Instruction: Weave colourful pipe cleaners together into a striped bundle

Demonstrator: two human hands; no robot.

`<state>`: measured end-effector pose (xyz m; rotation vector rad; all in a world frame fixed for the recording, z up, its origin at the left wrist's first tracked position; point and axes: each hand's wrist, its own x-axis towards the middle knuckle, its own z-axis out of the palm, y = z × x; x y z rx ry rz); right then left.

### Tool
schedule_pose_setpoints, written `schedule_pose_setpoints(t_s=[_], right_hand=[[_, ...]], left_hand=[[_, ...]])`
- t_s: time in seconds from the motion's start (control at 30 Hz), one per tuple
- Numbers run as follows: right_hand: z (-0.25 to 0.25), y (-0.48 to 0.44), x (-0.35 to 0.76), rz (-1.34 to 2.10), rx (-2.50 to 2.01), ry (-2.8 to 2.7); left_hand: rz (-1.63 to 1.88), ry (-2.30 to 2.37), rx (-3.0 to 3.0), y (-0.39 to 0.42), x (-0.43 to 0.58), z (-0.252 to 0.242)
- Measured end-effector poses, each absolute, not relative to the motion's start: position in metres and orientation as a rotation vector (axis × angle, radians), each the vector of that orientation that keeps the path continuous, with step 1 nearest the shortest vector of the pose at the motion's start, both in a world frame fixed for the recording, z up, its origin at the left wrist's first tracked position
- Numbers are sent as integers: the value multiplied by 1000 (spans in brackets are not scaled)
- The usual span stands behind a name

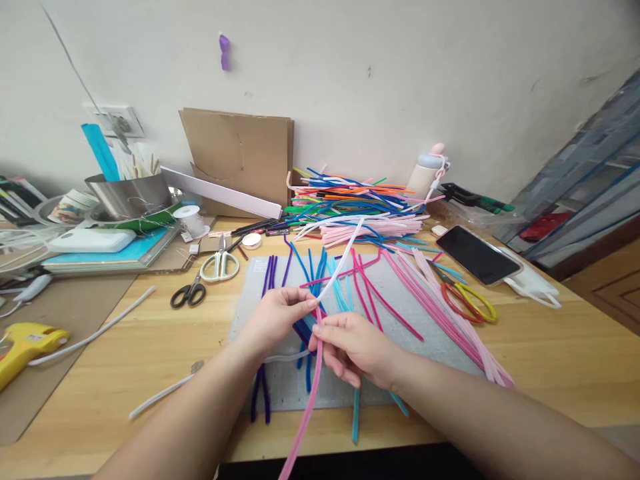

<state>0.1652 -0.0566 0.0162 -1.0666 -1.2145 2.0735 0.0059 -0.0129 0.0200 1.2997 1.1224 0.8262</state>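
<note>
Between the thumb and fingers of my left hand (285,317) is a white pipe cleaner (345,259) that slants up to the right. Close beside it, my right hand (355,343) pinches a pink pipe cleaner (311,403), whose long end hangs toward the table's front edge. The two stems meet at my fingertips; whether they are twisted together I cannot tell. Under my hands lie dark blue, purple and light blue pipe cleaners (355,417), partly hidden. Magenta pipe cleaners (370,300) spread out just beyond my right hand.
A grey cutting mat (435,357) covers the middle of the wooden table. Pink stems (425,293), red-and-yellow scissors (470,303) and a phone (477,255) lie right. Left are two scissors (188,293) and a yellow glue gun (30,343). A colourful pipe-cleaner pile (350,200) lies behind.
</note>
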Motion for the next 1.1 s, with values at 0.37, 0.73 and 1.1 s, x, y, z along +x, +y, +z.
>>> schedule_pose_setpoints(t_s=[0.37,0.73,1.1], right_hand=[[23,-49,177,2225,-930,-1122],[26,-38,190,2291,-841,-1149],[21,-28,193,2031,-1102,-1599]], left_hand=[[869,1116,1286,-10,5,18],[965,1168,1109,-2,1,13],[942,1157,1198,-7,3,22]])
